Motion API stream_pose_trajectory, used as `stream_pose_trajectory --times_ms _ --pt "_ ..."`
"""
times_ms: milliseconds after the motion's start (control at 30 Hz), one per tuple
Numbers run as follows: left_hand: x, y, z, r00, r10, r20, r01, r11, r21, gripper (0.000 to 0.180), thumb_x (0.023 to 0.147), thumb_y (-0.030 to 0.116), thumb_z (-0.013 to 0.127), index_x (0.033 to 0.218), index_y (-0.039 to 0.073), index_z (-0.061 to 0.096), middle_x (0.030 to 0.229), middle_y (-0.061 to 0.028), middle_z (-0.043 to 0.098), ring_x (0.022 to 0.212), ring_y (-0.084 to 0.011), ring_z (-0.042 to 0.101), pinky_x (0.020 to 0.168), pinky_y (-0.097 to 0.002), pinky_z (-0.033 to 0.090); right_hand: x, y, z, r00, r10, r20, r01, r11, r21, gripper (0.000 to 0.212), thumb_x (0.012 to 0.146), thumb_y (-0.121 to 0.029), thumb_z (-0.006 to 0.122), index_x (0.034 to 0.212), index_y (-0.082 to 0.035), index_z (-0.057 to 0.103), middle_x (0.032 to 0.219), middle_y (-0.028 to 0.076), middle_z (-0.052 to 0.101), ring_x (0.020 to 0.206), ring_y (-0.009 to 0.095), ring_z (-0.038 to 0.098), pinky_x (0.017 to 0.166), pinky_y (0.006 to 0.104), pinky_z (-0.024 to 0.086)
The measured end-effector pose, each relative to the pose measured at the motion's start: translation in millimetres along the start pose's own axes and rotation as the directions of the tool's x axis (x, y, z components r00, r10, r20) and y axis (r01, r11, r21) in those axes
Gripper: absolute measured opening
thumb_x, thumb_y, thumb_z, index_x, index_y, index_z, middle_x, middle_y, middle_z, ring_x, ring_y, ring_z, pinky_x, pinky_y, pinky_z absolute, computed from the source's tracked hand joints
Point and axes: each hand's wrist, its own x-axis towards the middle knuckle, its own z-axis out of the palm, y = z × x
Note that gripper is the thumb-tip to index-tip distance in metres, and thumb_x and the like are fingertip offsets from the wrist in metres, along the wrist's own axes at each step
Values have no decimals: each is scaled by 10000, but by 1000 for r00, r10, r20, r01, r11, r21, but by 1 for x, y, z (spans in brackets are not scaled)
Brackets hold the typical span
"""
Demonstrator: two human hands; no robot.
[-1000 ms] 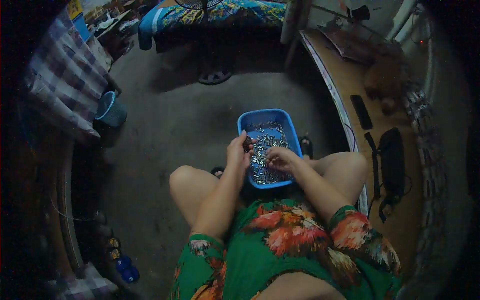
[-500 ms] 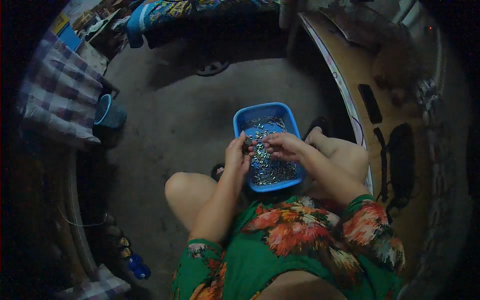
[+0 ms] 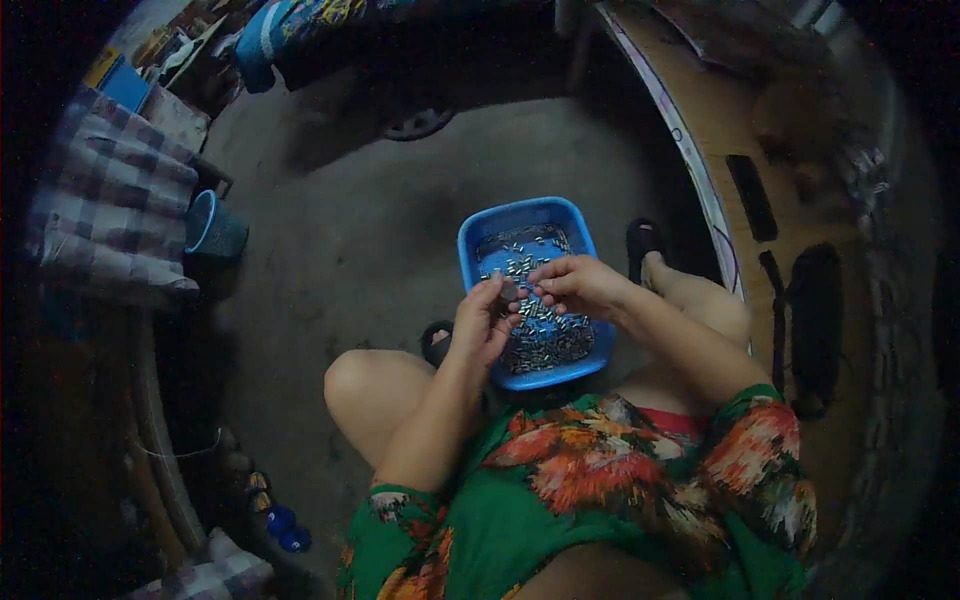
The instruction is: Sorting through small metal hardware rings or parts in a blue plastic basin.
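Over the dim concrete floor [image 3: 330, 240], a blue tray [image 3: 478, 250] sat between her knees. Left hand [image 3: 482, 322] and right hand [image 3: 578, 285] pinched one small metal piece [image 3: 511, 291] above it; most small metal pieces [image 3: 545, 340] still lay heaped at its near edge.

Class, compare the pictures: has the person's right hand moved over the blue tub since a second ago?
Yes. The right hand has shifted up the blue tub, from its near end to its middle.

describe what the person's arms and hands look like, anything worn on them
Both forearms are bare. The left hand and right hand show no gloves; rings cannot be made out. Short green sleeves with an orange and red flower print end around the elbows.
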Motion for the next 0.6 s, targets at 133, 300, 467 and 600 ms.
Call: stream_pose_trajectory --times_ms 133,300,467,600 --pt "-1 -4 2 999 -33 27 33 999 12 243 826 280 528 866 41 525 753 -91 573 622 -133 503 525 -234 434 3 12 -2 999 -13 -41 14 1000 18 199 814 -71 516 997 5 495 778 37 549 629 80 508 488 188 409" --pt "0 -7 2 998 -59 -10 59 998 32 252 829 292 521 865 43 527 745 -79 571 601 -119 508 507 -219 428 7 18 3 997 -70 -44 65 993 -99 186 807 -138 541 955 -26 524 793 20 565 581 60 470 457 164 357" --pt "1 -13 3 995 -93 38 91 995 48 251 831 298 517 850 48 526 737 -68 568 567 -101 505 478 -206 422 3 18 11 980 -149 -130 111 958 -265 175 792 -189 567 874 -35 565 748 15 568 602 55 477 463 190 360" --pt "-4 -12 12 994 -111 -11 112 992 60 248 829 301 524 831 53 524 720 -54 560 566 -101 506 476 -211 426 10 30 5 946 -302 -116 242 898 -367 159 774 -156 590 855 -21 573 775 36 583 676 87 529 568 220 422"
